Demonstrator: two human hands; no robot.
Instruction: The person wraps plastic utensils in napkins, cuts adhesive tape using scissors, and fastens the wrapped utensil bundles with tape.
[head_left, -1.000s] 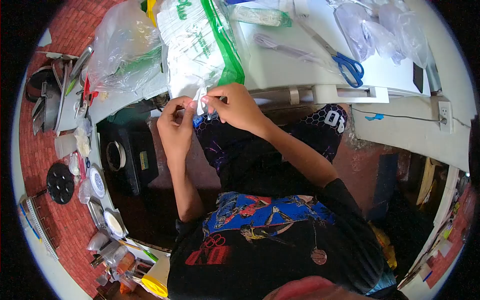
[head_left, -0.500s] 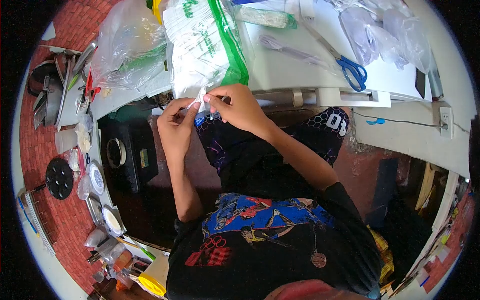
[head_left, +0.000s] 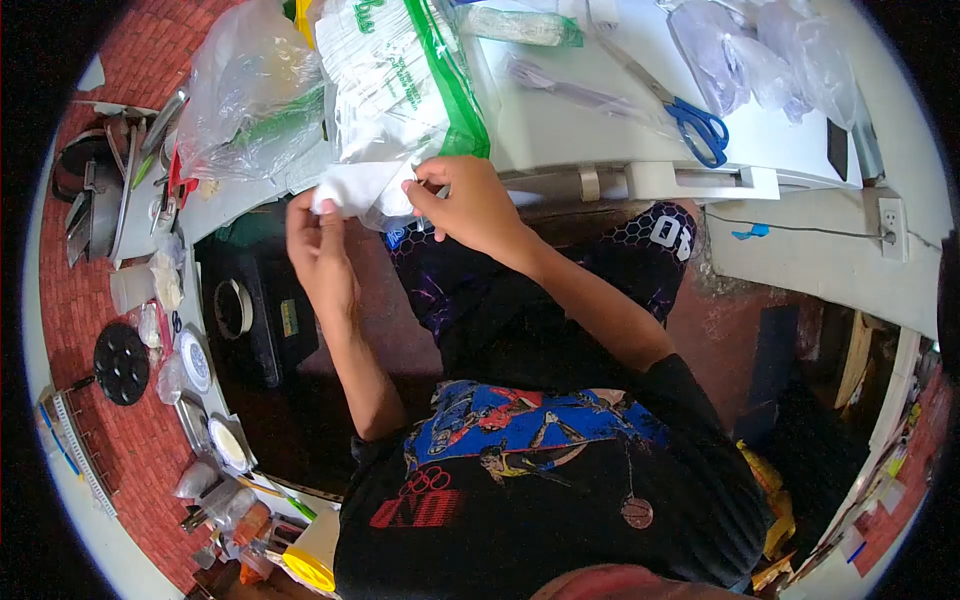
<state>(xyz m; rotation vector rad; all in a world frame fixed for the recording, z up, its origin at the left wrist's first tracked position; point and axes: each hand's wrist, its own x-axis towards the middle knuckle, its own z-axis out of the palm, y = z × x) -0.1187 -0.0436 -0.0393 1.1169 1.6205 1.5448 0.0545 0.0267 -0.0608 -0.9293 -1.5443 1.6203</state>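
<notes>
Fingers (head_left: 322,205) of my left hand (head_left: 318,245) pinch one edge of a small white folded sheet (head_left: 358,186), and the fingers (head_left: 420,190) of my right hand (head_left: 470,205) pinch its other edge, so the sheet hangs between the two hands just below the table's front edge. Right above the fingers, touching the sheet, sits a large clear plastic bag with a green strip, packed with white sheets (head_left: 395,85). It lies on the white table (head_left: 580,125). Beyond my right fingers on that surface lie blue-handled scissors (head_left: 690,120), with a pale plastic utensil in a wrapper (head_left: 580,95) between them and the bag. Crumpled clear plastic bags (head_left: 760,60) sit farther along the same top. Beside my left fingers another loose clear bag with something green inside (head_left: 250,100) covers the table corner. Past it I see a red brick-patterned floor (head_left: 75,290) with metal tools (head_left: 110,190) and a round black disc (head_left: 120,365) lying on it. Under my left hand stands a black box (head_left: 255,310). Off past my right arm a white wall carries an electrical socket (head_left: 888,225).
</notes>
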